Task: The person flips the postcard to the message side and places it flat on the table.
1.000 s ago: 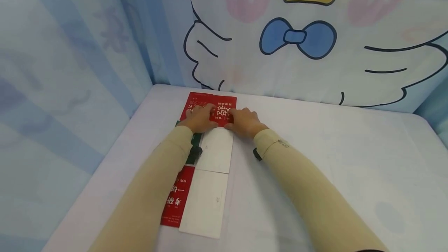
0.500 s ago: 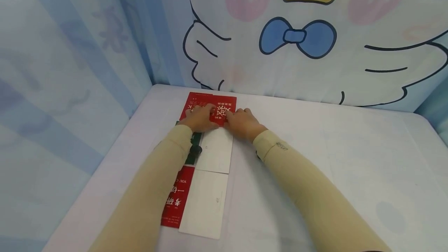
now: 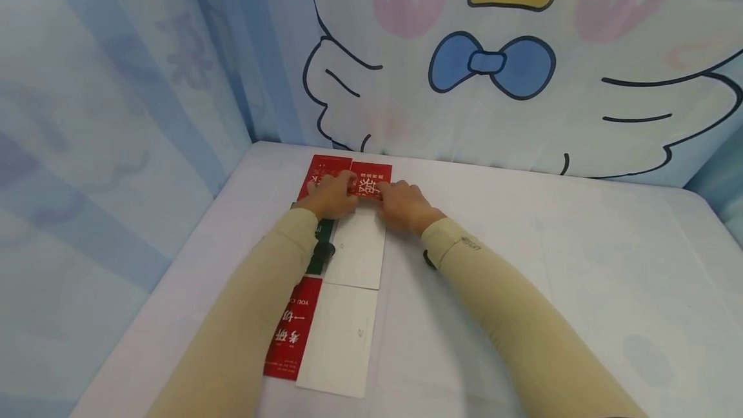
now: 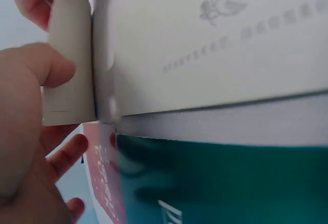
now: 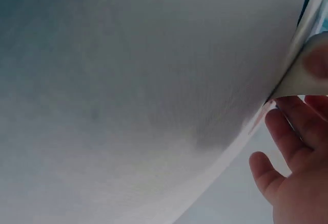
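At the far end of the card layout, a red card [image 3: 371,176] with white characters has its near edge raised off the table. My left hand [image 3: 331,197] pinches its left side. On its right side my right hand [image 3: 404,206] pinches it too. The left wrist view shows my left thumb [image 4: 57,66] on the card's white back [image 4: 72,80]. In the right wrist view the right fingers [image 5: 289,137] are by the card's corner [image 5: 294,83]. Left of it lies another red card [image 3: 333,164], partly under my left hand.
Toward me lie two white cards, one nearer [image 3: 338,340] and one farther [image 3: 358,247]. Left of them are a green card [image 3: 316,264] and a red card [image 3: 294,328], both partly covered by my left sleeve. A patterned curtain [image 3: 493,128] hangs behind the white table [image 3: 580,289].
The near edge of the red card between my hands has come up off the table, where it lay flat before. My right hand has shifted slightly; my left has hardly moved.
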A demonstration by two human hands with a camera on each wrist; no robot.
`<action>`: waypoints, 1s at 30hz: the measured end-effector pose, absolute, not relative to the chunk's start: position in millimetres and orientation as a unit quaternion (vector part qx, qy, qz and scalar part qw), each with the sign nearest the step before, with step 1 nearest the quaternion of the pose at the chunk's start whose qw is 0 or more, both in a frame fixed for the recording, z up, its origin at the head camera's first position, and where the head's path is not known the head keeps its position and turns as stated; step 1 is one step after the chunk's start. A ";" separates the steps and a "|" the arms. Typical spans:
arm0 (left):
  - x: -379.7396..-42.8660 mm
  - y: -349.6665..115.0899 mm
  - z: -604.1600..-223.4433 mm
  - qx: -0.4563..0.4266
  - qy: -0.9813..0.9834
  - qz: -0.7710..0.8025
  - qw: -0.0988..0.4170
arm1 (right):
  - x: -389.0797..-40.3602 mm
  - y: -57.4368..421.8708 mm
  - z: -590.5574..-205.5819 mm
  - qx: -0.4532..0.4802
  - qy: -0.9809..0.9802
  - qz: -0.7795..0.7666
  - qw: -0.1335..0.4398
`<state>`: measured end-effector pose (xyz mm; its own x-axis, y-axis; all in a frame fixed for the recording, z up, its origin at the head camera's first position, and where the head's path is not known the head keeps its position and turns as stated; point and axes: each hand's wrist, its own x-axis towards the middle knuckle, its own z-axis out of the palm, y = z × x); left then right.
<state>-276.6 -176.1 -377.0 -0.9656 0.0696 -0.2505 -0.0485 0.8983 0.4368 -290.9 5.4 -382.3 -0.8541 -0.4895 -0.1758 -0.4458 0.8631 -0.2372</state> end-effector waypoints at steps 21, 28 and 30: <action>-259.9 -177.4 -368.3 0.035 0.895 0.428 -0.124 | -283.5 25.0 -353.0 -0.180 0.880 -0.437 -0.052; -259.6 -176.9 -365.0 0.048 0.863 0.469 -0.180 | -283.7 20.1 -353.7 -0.158 0.863 -0.460 -0.140; -261.1 -176.7 -365.5 0.053 0.861 0.467 -0.194 | -283.0 20.1 -353.6 -0.164 0.869 -0.441 -0.154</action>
<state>-261.1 -176.7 -365.5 -0.9189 -0.0903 0.3840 0.2723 0.5590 0.7831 -283.0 20.1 -353.6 -0.8987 -0.1493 0.4124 -0.4211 0.5568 -0.7160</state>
